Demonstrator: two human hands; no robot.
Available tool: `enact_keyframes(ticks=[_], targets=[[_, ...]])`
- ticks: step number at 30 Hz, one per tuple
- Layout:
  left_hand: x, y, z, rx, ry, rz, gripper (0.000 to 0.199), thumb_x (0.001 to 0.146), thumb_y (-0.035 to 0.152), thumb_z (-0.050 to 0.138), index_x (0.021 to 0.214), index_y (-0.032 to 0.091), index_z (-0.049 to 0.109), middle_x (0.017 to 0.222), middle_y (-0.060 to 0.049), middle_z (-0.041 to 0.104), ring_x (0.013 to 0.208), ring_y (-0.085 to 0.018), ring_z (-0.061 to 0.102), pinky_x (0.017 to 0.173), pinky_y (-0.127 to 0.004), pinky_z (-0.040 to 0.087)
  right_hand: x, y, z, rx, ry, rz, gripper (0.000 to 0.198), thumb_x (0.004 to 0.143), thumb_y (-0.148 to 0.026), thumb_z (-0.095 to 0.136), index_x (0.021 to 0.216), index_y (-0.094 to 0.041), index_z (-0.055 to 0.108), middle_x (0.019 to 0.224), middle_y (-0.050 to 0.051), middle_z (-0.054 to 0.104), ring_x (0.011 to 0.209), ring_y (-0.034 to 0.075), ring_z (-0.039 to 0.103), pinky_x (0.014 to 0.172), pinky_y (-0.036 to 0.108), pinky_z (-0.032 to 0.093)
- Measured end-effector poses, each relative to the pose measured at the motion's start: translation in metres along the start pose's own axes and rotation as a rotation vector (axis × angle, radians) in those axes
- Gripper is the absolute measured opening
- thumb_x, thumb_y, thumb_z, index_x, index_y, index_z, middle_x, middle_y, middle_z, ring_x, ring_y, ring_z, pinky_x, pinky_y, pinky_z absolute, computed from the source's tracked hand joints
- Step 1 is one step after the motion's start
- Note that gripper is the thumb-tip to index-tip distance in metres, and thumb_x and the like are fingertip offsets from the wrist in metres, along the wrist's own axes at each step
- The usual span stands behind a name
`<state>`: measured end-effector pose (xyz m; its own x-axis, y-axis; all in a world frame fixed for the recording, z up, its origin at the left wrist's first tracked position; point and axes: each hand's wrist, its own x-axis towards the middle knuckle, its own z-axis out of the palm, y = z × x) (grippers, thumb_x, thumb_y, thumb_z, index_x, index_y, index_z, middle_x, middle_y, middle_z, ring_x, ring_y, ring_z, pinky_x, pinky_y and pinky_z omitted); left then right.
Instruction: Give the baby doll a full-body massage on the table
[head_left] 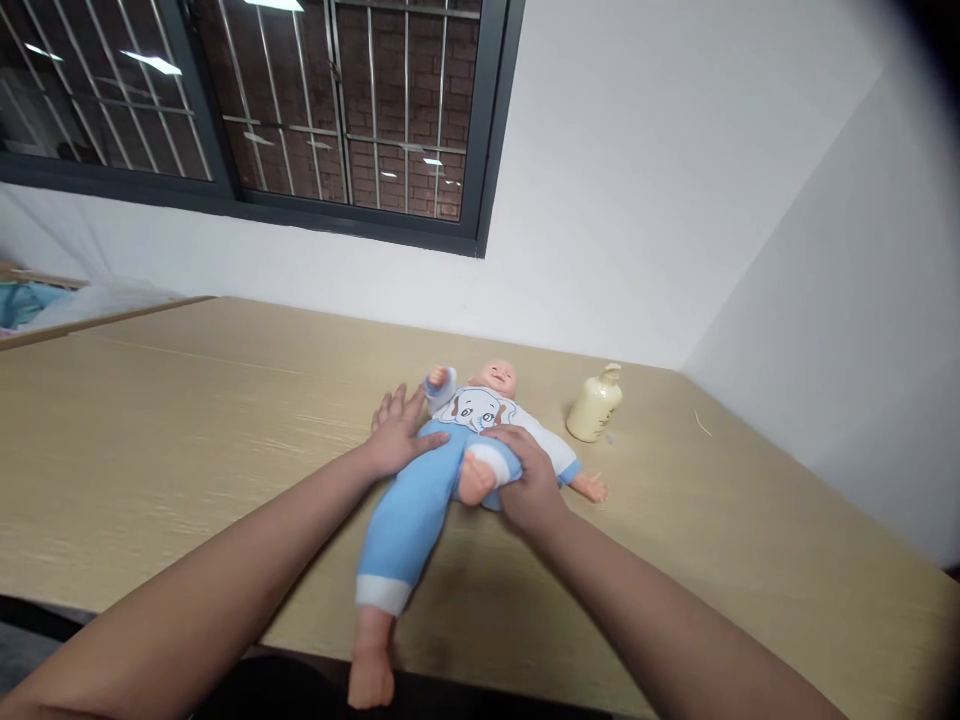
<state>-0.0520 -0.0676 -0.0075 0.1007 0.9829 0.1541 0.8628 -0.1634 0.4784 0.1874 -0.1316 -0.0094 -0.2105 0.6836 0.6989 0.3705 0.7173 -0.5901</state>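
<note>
Head: right hand (534, 485) on doll (433, 482)

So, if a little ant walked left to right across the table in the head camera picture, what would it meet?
Left hand → baby doll's head → cream-coloured pump bottle → thin pale strand.

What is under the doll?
The doll lies on the table, which shows all around it. Whatever is directly beneath is covered, so I cannot tell if anything else is there.
</note>
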Motion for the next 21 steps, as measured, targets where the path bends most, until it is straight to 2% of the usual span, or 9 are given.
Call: enact_keyframes(ticks=[3, 5, 7, 11, 14, 16, 18, 21], targets=[[-0.005, 0.008, -0.006, 0.029, -0.035, 0.097, 0.088, 0.081, 0.075, 0.048, 0.156, 0.038, 0.02, 0.166, -0.008, -0.004, 0.146, -0.047, -0.009, 0.113, -0.064, 0.007, 0.005, 0.017, 0.002, 0.104, 0.02, 0.123, 0.034, 0.076, -0.02, 0.065, 0.11, -0.024, 0.069, 0.111, 0.006, 0.07, 0.106, 0.026, 0.064, 0.098, 0.045, 0.05], [-0.007, 0.011, -0.009, 0.044, -0.052, 0.111, 0.083, 0.083, 0.072, 0.048, 0.154, 0.04, 0.022, 0.166, -0.006, -0.002, 0.146, -0.048, -0.009, 0.112, -0.065, 0.007, 0.007, 0.021, 0.004, 0.157, 0.015, 0.194, 0.033, 0.076, -0.019, 0.064, 0.109, -0.024, 0.069, 0.112, 0.005, 0.071, 0.106, 0.025, 0.065, 0.098, 0.045, 0.05], [-0.007, 0.012, -0.009, 0.047, -0.06, 0.105, 0.082, 0.083, 0.07, 0.049, 0.154, 0.039, 0.023, 0.166, -0.006, 0.001, 0.146, -0.048, -0.008, 0.112, -0.066, 0.007, 0.006, 0.018, 0.004, 0.166, 0.017, 0.206, 0.034, 0.076, -0.018, 0.065, 0.109, -0.024, 0.069, 0.112, 0.004, 0.071, 0.107, 0.025, 0.065, 0.099, 0.045, 0.05], [-0.003, 0.004, -0.004, 0.002, -0.011, 0.053, 0.094, 0.078, 0.072, 0.054, 0.156, 0.032, 0.019, 0.164, -0.011, 0.016, 0.148, -0.046, 0.006, 0.113, -0.06, 0.014, 0.0, -0.006, 0.003, 0.071, 0.011, 0.067, 0.04, 0.074, -0.015, 0.065, 0.112, -0.027, 0.068, 0.113, 0.005, 0.068, 0.107, 0.024, 0.064, 0.097, 0.042, 0.05], [0.001, -0.004, 0.0, -0.02, 0.041, -0.063, 0.108, 0.068, 0.079, 0.058, 0.153, 0.021, 0.024, 0.154, -0.018, 0.037, 0.143, -0.044, 0.026, 0.11, -0.054, 0.027, -0.013, -0.024, 0.005, 0.012, -0.125, -0.075, 0.043, 0.076, -0.018, 0.067, 0.117, -0.03, 0.067, 0.122, 0.006, 0.064, 0.112, 0.023, 0.061, 0.098, 0.041, 0.049], [0.003, -0.007, 0.0, -0.015, 0.027, -0.159, 0.11, 0.064, 0.084, 0.056, 0.145, 0.013, 0.034, 0.145, -0.024, 0.045, 0.139, -0.044, 0.034, 0.106, -0.052, 0.032, -0.021, -0.03, 0.008, -0.031, -0.252, -0.191, 0.045, 0.074, -0.019, 0.068, 0.118, -0.033, 0.068, 0.128, 0.005, 0.061, 0.123, 0.027, 0.055, 0.107, 0.046, 0.041], [0.003, -0.009, -0.001, -0.001, 0.001, -0.201, 0.106, 0.062, 0.088, 0.052, 0.135, 0.011, 0.044, 0.14, -0.027, 0.049, 0.136, -0.045, 0.038, 0.104, -0.053, 0.033, -0.027, -0.031, 0.011, -0.08, -0.355, -0.274, 0.049, 0.071, -0.017, 0.069, 0.116, -0.036, 0.069, 0.131, 0.003, 0.06, 0.133, 0.03, 0.046, 0.115, 0.054, 0.027], [0.003, -0.007, -0.003, 0.013, -0.027, -0.196, 0.099, 0.063, 0.091, 0.047, 0.123, 0.013, 0.051, 0.136, -0.027, 0.053, 0.134, -0.046, 0.04, 0.104, -0.055, 0.032, -0.031, -0.028, 0.014, -0.119, -0.466, -0.281, 0.059, 0.064, -0.01, 0.067, 0.115, -0.041, 0.069, 0.133, -0.002, 0.059, 0.138, 0.031, 0.04, 0.117, 0.059, 0.014]])
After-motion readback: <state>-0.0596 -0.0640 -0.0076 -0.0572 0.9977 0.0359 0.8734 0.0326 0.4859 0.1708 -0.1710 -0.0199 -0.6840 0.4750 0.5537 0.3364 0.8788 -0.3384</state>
